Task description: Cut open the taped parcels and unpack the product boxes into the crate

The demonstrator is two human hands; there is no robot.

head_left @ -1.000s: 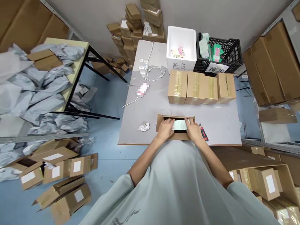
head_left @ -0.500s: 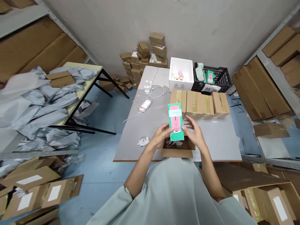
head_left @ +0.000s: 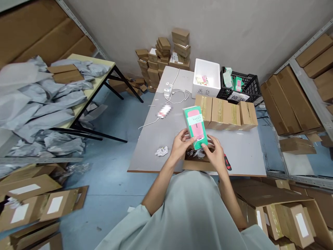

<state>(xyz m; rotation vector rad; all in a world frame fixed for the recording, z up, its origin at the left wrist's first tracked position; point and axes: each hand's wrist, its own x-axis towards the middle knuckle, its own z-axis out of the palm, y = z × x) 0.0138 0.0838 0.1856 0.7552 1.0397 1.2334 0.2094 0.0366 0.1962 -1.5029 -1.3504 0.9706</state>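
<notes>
A slim green box (head_left: 196, 121) with a pink picture and a pale band across it is held up between both hands, tilted slightly. My left hand (head_left: 180, 146) grips its lower left side, thumb on the front. My right hand (head_left: 215, 152) closes on the lower right corner, thumb on the face and fingers behind. Beneath the hands stands an open cardboard carton (head_left: 199, 166) with crumpled paper inside, partly hidden by them. To the right of my right wrist lies a red and black handled tool (head_left: 227, 162), partly covered. A crumpled paper ball (head_left: 161, 151) rests left of the carton.
Several taped cartons (head_left: 220, 113) line the table's (head_left: 148, 152) right side. Behind them stand a white foam bin (head_left: 206, 92) and a black crate (head_left: 251, 83) holding green boxes. A cable (head_left: 179, 101) lies at the back left. An open large carton (head_left: 273, 192) sits at right.
The green box has tilted, its top now leaning left. My right hand's fingers have closed in around its lower corner. The red and black tool has come into view beside my right wrist.
</notes>
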